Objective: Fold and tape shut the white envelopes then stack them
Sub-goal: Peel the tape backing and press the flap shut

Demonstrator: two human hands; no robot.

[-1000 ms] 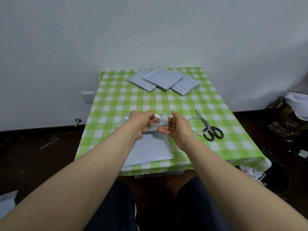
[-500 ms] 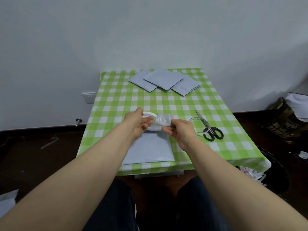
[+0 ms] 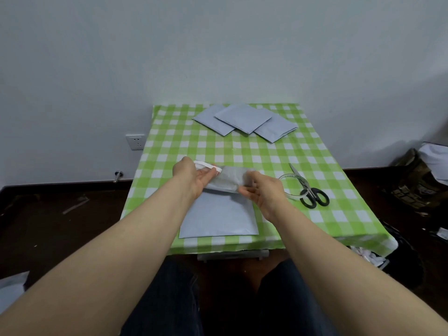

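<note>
My left grip (image 3: 191,175) holds the white tape roll (image 3: 208,166). My right grip (image 3: 266,192) pinches the free end of the tape strip (image 3: 228,180), stretched between them above the top edge of the white envelope (image 3: 218,217), which lies flat at the near edge of the desk (image 3: 339,221). Three more envelopes (image 3: 244,118) overlap at the far edge, and scissors (image 3: 314,198) lie to the right.

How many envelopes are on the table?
4. Three overlap at the far end: left envelope, middle envelope, right envelope. The near envelope lies at the front. Others may hide underneath.
</note>
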